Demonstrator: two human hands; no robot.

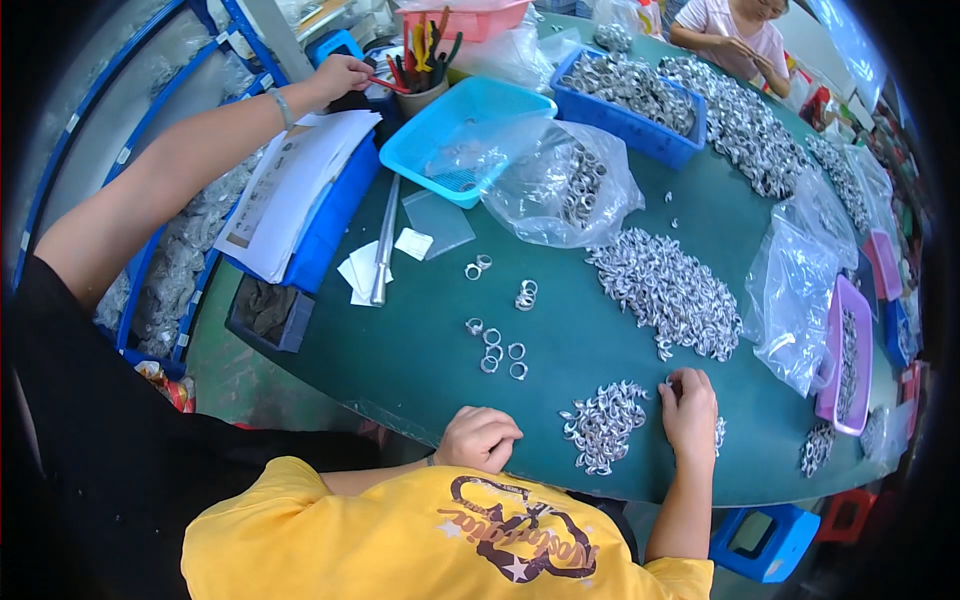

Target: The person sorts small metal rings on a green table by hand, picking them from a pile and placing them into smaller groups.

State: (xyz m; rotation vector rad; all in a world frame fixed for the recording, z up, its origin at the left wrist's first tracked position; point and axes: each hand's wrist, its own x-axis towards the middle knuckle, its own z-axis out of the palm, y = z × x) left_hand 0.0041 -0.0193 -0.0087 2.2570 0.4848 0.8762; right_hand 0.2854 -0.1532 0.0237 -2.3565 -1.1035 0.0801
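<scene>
At the table's near edge rests my left hand [478,438], its fingers curled into a loose fist; the inside of the palm is hidden. Further right, my right hand [690,412] reaches over the table with thumb and fingers pinched together. What lies in the pinch is mostly covered. Between my hands spreads a small pile of curved silver metal pieces [603,428]. A few more silver pieces [719,436] show beside my right wrist. Silver rings [491,352] lie in loose groups beyond my left hand. A larger heap of silver pieces [665,293] sits beyond my right hand.
From the left, a co-worker's arm [190,160] holds a red-handled tool [388,85] by a tool cup [424,98]. A ring mandrel [386,240], cyan basket [465,185], clear bag [570,195], blue bin [630,142] and pink tray [832,400] stand around. Another person [735,40] sits opposite.
</scene>
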